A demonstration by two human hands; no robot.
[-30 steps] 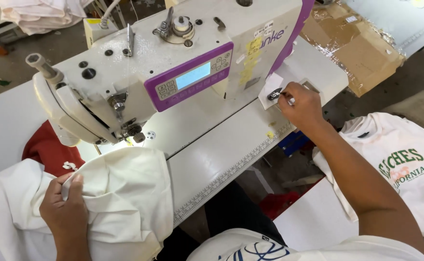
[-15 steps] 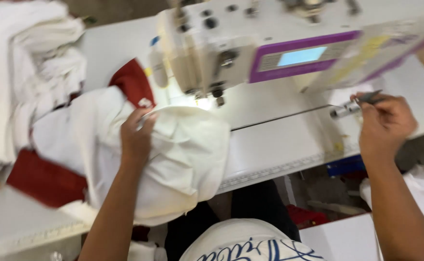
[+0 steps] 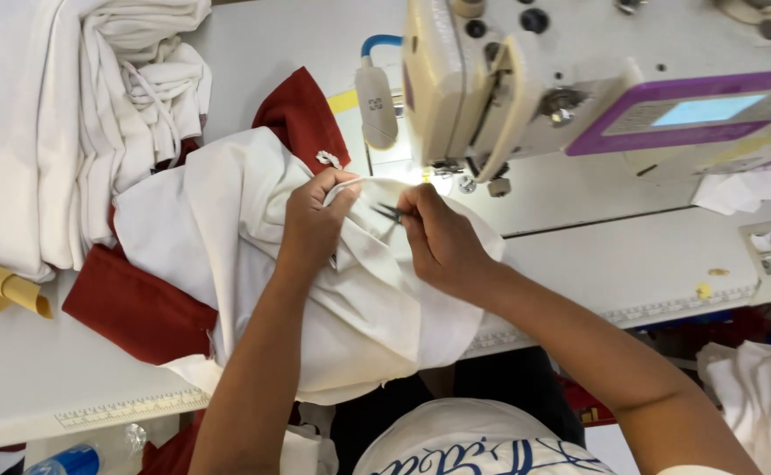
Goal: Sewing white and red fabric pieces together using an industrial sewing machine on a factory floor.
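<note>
Since a second ago my right hand (image 3: 442,242) has come off the counter's (image 3: 579,264) far edge and joined the left hand (image 3: 315,224) on the white garment (image 3: 350,308), which lies just below the sewing machine (image 3: 579,79) head. Left pinches a fabric fold; right grips small snips (image 3: 388,211), so trimming looks underway. Folded white stack (image 3: 77,114) at ten o'clock, red cloth (image 3: 139,308) at eight; nothing blocks me.

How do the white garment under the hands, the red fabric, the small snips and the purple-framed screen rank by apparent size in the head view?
1. White garment
2. Red fabric
3. Purple-framed screen
4. Small snips, mostly hidden by the right hand
</note>
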